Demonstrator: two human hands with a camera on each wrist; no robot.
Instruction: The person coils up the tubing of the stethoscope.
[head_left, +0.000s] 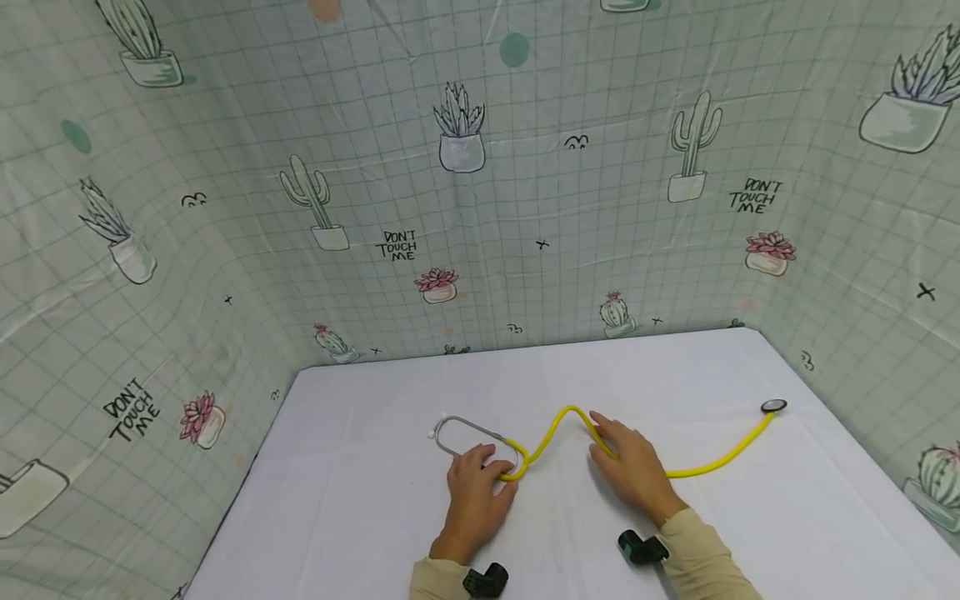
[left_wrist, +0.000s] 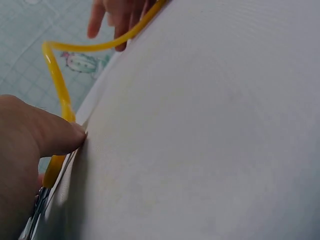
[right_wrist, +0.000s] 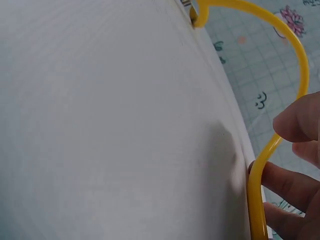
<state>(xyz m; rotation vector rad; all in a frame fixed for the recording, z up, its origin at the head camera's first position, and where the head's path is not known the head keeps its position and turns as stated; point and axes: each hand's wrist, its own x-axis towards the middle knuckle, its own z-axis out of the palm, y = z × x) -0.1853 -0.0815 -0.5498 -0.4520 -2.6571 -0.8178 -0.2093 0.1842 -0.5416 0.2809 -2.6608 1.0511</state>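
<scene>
A stethoscope with a yellow tube (head_left: 551, 433) stretches across the table. Its metal ear tubes (head_left: 472, 424) point left, and its round chest piece (head_left: 774, 406) lies at the far right. My left hand (head_left: 477, 498) grips the forked end, where yellow tube meets metal; its thumb (left_wrist: 60, 132) crosses in front of the tube in the left wrist view. Farther right, my right hand (head_left: 633, 467) pinches the tube between thumb (right_wrist: 297, 120) and fingers. Between the hands the tube bends up in an arch. Part of it passes hidden beneath the right hand.
A white cloth covers the table (head_left: 360, 500). Behind it and on both sides hangs a checked curtain (head_left: 510, 192) printed with cacti. A small black camera (head_left: 486, 581) sits on the left wrist, and another black camera (head_left: 642, 547) on the right.
</scene>
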